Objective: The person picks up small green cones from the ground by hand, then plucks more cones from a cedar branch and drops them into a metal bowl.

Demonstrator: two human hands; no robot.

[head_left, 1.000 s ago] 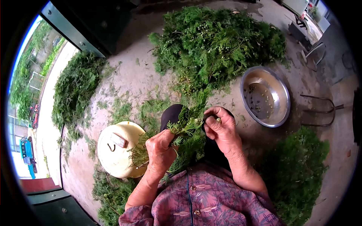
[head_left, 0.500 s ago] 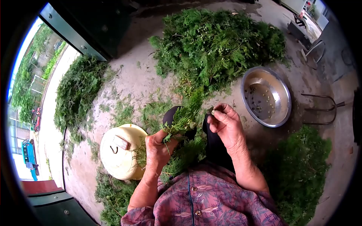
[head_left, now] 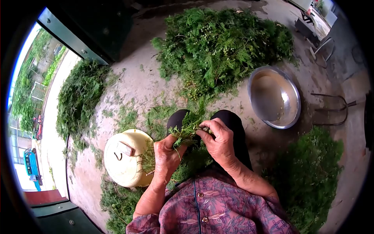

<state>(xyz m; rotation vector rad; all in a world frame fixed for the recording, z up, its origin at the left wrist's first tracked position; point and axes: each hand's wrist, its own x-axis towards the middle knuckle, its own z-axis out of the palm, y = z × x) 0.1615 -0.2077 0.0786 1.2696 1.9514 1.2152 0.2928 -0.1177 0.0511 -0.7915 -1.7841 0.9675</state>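
My left hand [head_left: 166, 156] is closed around the stem of a green cypress sprig [head_left: 187, 126], which fans out above my knees. At the sprig's right side, the thumb and fingers of my right hand [head_left: 220, 142] are pinched together on it. The exact point between those fingertips is partly hidden. More cut greenery [head_left: 193, 162] lies across my lap, below both hands. To the right of my knees stands a wide metal basin [head_left: 255, 105], with a few small pale bits dimly visible inside.
A big heap of cypress branches [head_left: 226, 50] lies ahead, with further piles at left [head_left: 80, 97] and lower right [head_left: 307, 167]. Beside my left arm is an upturned cream tub [head_left: 124, 167] with a small box on it. A metal-pronged object [head_left: 331, 111] lies far right.
My right hand has moved left and down from beside the sprig to pinch at it. My left hand keeps its hold on the sprig. Small pieces in the basin now show less clearly.
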